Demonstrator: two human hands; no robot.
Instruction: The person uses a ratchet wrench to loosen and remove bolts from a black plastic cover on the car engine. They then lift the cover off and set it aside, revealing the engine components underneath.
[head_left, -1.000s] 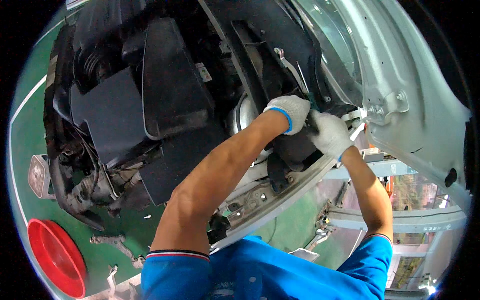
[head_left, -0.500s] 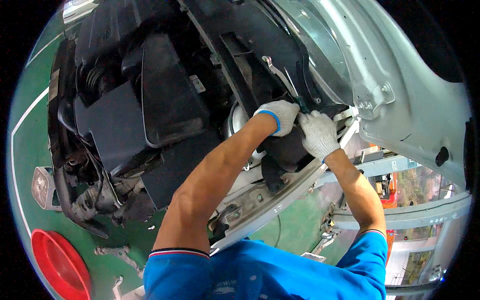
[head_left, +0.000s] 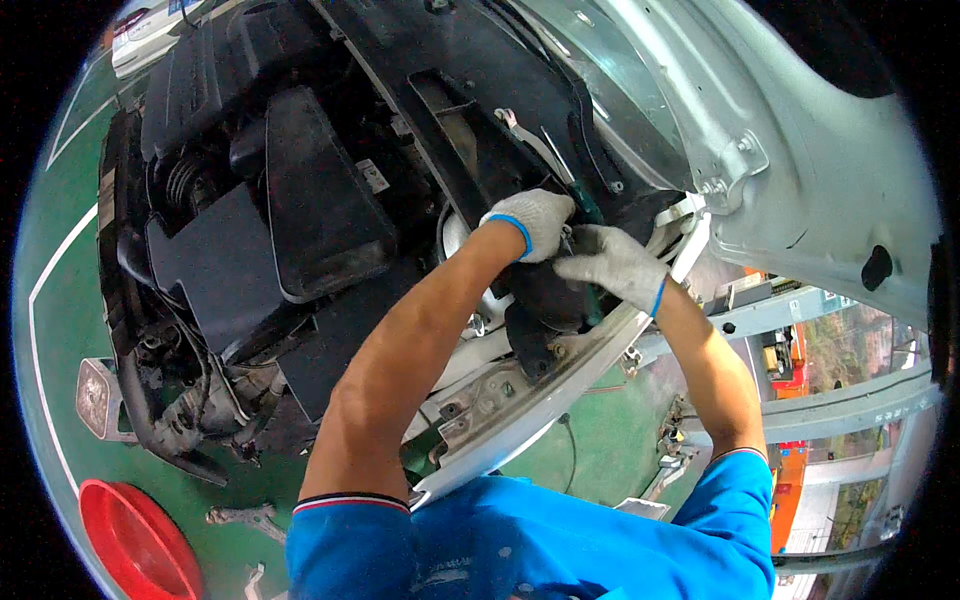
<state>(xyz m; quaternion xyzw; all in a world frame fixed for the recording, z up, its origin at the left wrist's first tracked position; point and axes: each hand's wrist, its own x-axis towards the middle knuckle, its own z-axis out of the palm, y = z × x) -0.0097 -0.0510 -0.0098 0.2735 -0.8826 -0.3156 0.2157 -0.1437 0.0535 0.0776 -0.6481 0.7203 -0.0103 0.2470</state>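
Note:
Both hands wear whitish knit gloves with blue cuffs and meet over the corner of an engine bay beside the fender point(head_left: 560, 405). My left hand point(head_left: 530, 224) is closed, its fingertips curled down. A small metal piece shows beside those fingertips; what the hand grips is hidden. Just to the right, my right hand point(head_left: 618, 266) is slightly blurred, with fingers and thumb stretched toward the left hand and apart. Beyond the hands lies a screwdriver point(head_left: 587, 207) with a green handle and thin metal shaft. Next to it rests a long pale metal tool point(head_left: 532, 140) with a reddish end.
Black engine covers point(head_left: 325, 200) fill the left side. The raised silver hood point(head_left: 830, 150) and its hinge point(head_left: 735, 170) stand at the right. On the green floor are a red basin point(head_left: 140, 540), a metal arm-shaped part point(head_left: 245, 518) and a lamp-like part point(head_left: 98, 398).
My right hand has shifted from fingers bunched on the dark area to fingers stretched toward the left hand. The left hand stays closed at the same spot. The whole view has shifted slightly.

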